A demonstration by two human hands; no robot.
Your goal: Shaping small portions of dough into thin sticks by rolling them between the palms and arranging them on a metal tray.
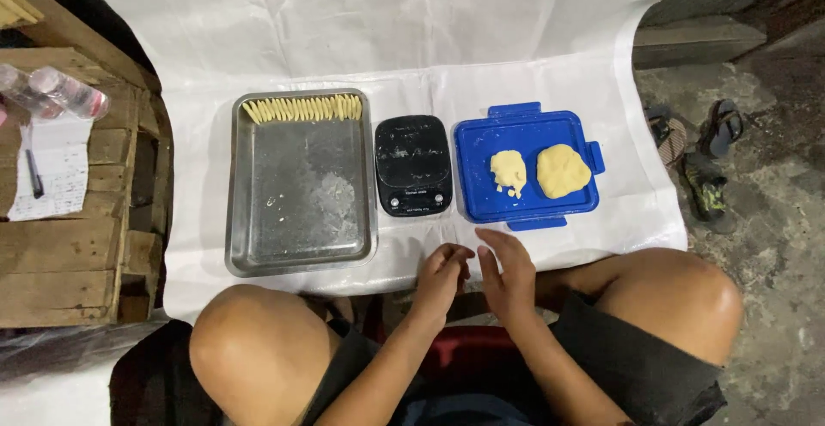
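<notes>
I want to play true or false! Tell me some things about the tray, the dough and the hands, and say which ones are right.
1. A row of dough sticks lies along the far edge of the metal tray. True.
2. The blue lid holds three lumps of dough. False: it holds two, a smaller lump and a rounder lump.
3. The black kitchen scale sits between the tray and the blue lid. True.
4. The left hand rests on the scale. False: it is close to the right hand, near the edge of the white sheet.
5. Sandals lie on the floor to the right. True.
</notes>
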